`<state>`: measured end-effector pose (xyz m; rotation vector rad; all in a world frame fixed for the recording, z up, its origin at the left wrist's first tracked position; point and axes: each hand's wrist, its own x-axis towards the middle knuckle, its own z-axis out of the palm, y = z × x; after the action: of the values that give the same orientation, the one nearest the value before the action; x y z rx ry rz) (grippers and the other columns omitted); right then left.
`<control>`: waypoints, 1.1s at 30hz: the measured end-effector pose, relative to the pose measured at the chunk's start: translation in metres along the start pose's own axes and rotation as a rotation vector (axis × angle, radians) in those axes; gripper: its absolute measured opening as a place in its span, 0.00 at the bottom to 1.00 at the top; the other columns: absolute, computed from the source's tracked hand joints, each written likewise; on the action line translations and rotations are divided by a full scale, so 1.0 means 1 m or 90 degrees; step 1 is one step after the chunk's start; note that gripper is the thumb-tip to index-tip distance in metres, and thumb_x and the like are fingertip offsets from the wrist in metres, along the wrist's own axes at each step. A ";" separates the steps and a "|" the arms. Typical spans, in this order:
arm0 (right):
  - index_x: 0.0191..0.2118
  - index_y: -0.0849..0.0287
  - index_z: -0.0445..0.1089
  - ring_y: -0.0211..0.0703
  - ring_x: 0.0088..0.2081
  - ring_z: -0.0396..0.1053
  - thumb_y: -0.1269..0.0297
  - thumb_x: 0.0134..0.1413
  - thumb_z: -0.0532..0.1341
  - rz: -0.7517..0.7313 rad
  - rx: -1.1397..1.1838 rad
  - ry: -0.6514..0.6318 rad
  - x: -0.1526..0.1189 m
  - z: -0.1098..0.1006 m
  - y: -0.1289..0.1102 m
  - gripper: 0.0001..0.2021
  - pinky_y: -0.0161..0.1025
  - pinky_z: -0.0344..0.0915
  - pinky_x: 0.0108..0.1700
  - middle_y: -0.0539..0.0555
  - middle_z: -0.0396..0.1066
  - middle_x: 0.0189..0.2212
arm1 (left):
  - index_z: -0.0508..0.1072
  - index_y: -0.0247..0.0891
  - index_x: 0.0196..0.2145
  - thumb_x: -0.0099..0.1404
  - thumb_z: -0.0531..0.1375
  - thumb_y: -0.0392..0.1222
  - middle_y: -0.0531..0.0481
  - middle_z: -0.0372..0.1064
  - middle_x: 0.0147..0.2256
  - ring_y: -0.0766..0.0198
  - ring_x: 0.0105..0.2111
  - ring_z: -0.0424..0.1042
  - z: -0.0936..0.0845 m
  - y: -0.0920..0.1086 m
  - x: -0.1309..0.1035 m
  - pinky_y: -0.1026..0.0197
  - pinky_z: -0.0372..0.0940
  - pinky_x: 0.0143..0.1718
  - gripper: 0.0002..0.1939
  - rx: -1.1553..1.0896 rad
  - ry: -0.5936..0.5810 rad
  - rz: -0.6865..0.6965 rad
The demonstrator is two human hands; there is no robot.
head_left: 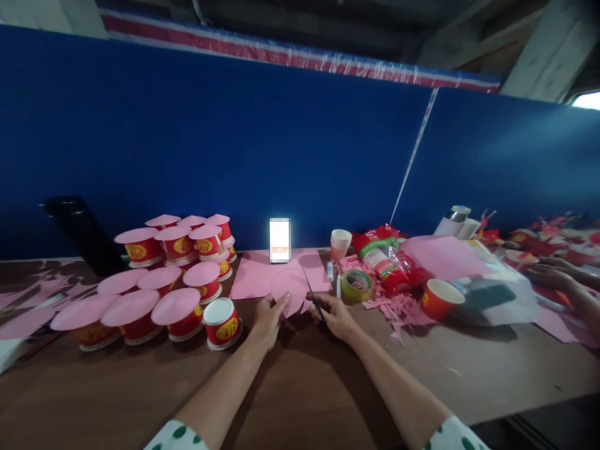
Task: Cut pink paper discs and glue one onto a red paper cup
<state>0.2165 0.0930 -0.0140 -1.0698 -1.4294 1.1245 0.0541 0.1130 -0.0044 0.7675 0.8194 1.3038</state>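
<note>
Between my hands is a round piece of pink paper (289, 289), pinched at its lower left by my left hand (270, 319). My right hand (335, 317) is closed on dark scissors (315, 301), whose blades point up and away beside the paper's right edge. A small offcut of pink paper hangs near the blades. Behind the round piece, larger pink sheets (248, 275) lie flat on the table. Left of my left hand stands an upturned red cup (222, 325) with its white base up and a yellow emblem.
Several red cups with pink paper tops (175, 306) fill the left, near a black bottle (82, 234). On the right are green tape (357, 284), a red packet (382, 256), pink shreds (398, 309), an orange cup (440, 300) and another person's hands (560, 278).
</note>
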 end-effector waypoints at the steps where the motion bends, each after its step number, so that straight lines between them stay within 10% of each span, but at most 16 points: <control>1: 0.43 0.63 0.68 0.31 0.20 0.58 0.57 0.46 0.61 -0.001 -0.005 -0.001 0.000 0.000 -0.001 0.19 0.30 0.58 0.22 0.46 0.62 0.20 | 0.69 0.33 0.25 0.44 0.67 0.41 0.52 0.70 0.19 0.68 0.18 0.68 0.000 0.000 0.000 0.67 0.62 0.21 0.13 -0.003 -0.001 0.002; 33: 0.43 0.63 0.69 0.32 0.21 0.57 0.57 0.46 0.61 -0.031 -0.012 -0.012 -0.002 -0.001 -0.008 0.19 0.30 0.58 0.22 0.48 0.62 0.21 | 0.70 0.31 0.26 0.42 0.67 0.44 0.53 0.68 0.19 0.67 0.18 0.66 -0.006 -0.009 0.005 0.64 0.60 0.23 0.16 0.047 0.011 0.021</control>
<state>0.2173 0.0898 -0.0068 -1.0344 -1.4754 1.0903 0.0533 0.1169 -0.0155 0.8318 0.8755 1.3177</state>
